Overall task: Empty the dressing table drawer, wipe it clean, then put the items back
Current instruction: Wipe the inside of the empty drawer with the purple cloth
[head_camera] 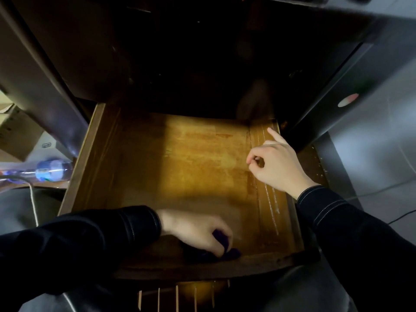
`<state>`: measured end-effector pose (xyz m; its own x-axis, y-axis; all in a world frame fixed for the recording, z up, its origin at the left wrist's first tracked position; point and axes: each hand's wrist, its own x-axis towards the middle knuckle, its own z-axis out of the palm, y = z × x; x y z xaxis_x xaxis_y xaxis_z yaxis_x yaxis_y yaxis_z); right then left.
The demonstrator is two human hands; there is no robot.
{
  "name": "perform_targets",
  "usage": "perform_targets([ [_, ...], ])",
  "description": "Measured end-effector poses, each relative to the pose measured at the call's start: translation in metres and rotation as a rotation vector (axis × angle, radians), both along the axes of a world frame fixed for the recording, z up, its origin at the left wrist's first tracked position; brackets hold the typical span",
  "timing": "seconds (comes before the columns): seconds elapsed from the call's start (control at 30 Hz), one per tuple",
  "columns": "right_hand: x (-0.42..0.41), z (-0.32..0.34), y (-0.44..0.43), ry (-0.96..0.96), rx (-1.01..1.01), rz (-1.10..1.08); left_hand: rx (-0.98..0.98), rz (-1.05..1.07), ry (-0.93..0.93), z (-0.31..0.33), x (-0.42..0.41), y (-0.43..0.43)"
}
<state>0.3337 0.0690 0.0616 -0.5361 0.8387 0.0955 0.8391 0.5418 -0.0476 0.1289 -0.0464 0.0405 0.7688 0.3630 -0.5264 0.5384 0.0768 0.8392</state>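
You were wiping the emptied drawer (99,158): left hand (198,230) pinched the cloth (227,253) at the near edge, right hand (276,165) loosely curled, forefinger out; far corners probably came next.

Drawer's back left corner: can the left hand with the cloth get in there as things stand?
Probably yes. The drawer floor looks bare, so nothing blocks the left hand and its dark cloth at the front edge. The corner lies in shadow under the tabletop, so it's hard to check.
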Motion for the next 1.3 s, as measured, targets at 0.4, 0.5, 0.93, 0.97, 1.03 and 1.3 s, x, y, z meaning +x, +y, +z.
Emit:
perform_targets([
  [0.4, 0.0, -0.002, 0.0, 0.015, 0.018, 0.002, 0.024, 0.041, 0.099, -0.006, 0.009, -0.001],
  [0.5, 0.0, -0.003, 0.0, 0.015, 0.018, 0.001, 0.093, -0.023, 0.151, -0.015, 0.013, -0.001],
  [0.93, 0.002, -0.007, 0.001, 0.062, 0.015, -0.005, 0.072, 0.056, -0.019, -0.013, 0.014, 0.003],
  [0.97, 0.001, -0.007, 0.001, 0.06, 0.018, -0.005, 0.086, 0.057, -0.063, -0.01, 0.012, 0.004],
  [1.03, 0.001, -0.007, 0.001, 0.063, 0.018, -0.005, 0.064, 0.083, -0.169, -0.004, 0.007, 0.004],
  [1.3, 0.0, -0.005, 0.0, 0.056, 0.002, -0.009, 0.014, 0.107, 0.136, -0.019, 0.021, 0.0],
])
